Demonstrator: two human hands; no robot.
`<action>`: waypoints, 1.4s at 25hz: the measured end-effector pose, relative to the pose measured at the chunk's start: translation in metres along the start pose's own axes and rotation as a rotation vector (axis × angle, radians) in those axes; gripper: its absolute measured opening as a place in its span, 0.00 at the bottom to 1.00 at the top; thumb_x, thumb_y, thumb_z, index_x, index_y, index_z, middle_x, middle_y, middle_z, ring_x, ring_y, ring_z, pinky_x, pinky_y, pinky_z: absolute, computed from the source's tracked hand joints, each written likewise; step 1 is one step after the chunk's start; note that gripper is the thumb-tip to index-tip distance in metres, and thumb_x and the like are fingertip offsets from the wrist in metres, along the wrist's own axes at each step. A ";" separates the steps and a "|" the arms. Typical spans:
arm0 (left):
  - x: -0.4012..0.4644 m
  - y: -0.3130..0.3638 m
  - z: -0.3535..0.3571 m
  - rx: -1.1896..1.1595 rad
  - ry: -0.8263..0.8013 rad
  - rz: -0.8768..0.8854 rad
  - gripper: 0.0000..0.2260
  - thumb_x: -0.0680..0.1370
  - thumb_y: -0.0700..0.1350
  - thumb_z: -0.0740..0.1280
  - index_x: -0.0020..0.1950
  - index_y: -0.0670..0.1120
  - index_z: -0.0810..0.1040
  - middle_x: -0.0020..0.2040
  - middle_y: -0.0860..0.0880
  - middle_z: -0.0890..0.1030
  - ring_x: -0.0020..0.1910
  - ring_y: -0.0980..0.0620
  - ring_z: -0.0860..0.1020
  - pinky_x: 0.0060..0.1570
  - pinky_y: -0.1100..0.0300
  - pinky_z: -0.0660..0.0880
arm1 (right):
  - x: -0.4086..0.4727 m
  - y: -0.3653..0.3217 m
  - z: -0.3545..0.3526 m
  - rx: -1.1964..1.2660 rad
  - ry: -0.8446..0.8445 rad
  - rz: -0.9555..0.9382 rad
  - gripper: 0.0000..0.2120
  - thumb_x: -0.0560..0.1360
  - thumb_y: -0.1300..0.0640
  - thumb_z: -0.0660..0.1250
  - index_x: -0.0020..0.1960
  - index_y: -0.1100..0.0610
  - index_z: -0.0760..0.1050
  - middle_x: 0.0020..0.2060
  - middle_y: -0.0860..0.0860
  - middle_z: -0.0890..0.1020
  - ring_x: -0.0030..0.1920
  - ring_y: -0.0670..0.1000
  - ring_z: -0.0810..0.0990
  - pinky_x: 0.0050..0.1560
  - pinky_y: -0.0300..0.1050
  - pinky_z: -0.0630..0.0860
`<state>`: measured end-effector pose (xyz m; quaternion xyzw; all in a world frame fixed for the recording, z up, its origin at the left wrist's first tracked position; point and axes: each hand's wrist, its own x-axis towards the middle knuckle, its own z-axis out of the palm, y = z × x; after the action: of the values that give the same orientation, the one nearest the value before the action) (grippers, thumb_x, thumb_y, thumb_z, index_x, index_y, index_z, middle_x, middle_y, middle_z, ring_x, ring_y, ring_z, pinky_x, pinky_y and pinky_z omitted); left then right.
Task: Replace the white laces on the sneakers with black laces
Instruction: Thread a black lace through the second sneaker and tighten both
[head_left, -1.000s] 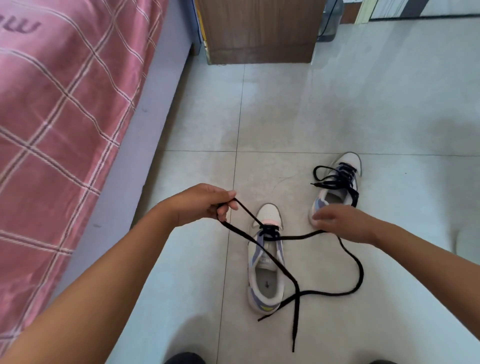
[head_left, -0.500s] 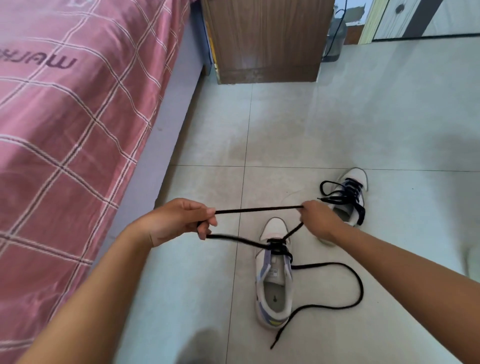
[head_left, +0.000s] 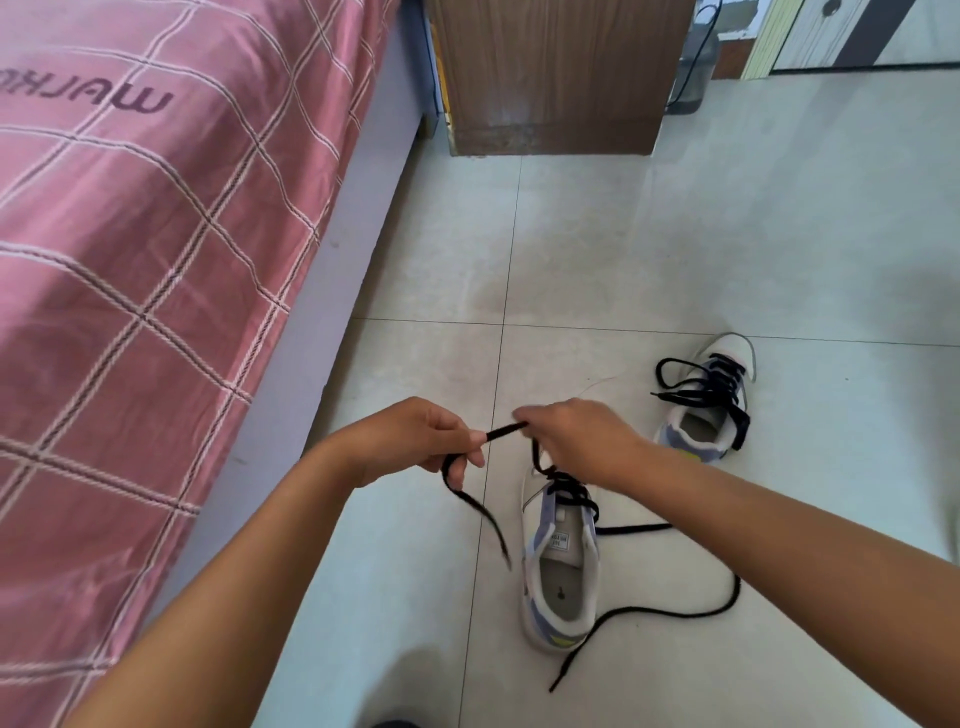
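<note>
The left hand (head_left: 415, 441) and right hand (head_left: 576, 441) each pinched one stretch of the black lace (head_left: 506, 430) just above the toe of the near sneaker (head_left: 561, 571) on the floor (head_left: 623, 234). Pulling unevenly could likely have left one end short or dragged the lace from its low eyelets. Counted: two sneakers, the far sneaker (head_left: 701, 415) already black-laced, two hands; no white lace was clearly visible.

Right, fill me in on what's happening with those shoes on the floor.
A person is threading a flat black shoelace into the nearer white-and-lilac sneaker on the pale tiled floor. The left hand and right hand pinch one stretch of it between them. Only the lowest eyelets are laced; the farther matching sneaker already carries black lacing.
</note>
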<state>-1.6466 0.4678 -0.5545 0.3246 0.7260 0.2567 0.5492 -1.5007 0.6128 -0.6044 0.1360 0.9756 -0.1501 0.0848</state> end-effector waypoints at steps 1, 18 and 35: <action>-0.002 -0.006 -0.003 -0.008 0.007 -0.007 0.11 0.78 0.47 0.65 0.40 0.45 0.82 0.31 0.48 0.81 0.37 0.52 0.79 0.55 0.53 0.74 | 0.002 0.012 -0.001 0.057 0.010 0.092 0.14 0.81 0.56 0.54 0.61 0.58 0.73 0.49 0.57 0.82 0.49 0.59 0.79 0.46 0.49 0.75; 0.027 -0.064 0.024 -0.442 -0.020 -0.065 0.11 0.70 0.51 0.72 0.44 0.45 0.85 0.34 0.51 0.78 0.31 0.56 0.71 0.34 0.66 0.69 | 0.017 0.028 -0.011 0.896 -0.029 0.324 0.13 0.75 0.59 0.68 0.59 0.57 0.76 0.43 0.47 0.80 0.45 0.48 0.79 0.44 0.37 0.77; 0.082 -0.068 0.111 -0.420 0.428 -0.078 0.03 0.73 0.33 0.70 0.42 0.39 0.77 0.36 0.43 0.81 0.32 0.51 0.80 0.42 0.59 0.81 | -0.038 0.026 0.095 0.504 -0.051 0.414 0.07 0.71 0.62 0.68 0.47 0.57 0.82 0.50 0.56 0.77 0.52 0.54 0.75 0.49 0.40 0.70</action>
<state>-1.5675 0.4862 -0.6855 0.1143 0.7683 0.4424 0.4483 -1.4449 0.5968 -0.6932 0.3445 0.8569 -0.3698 0.1015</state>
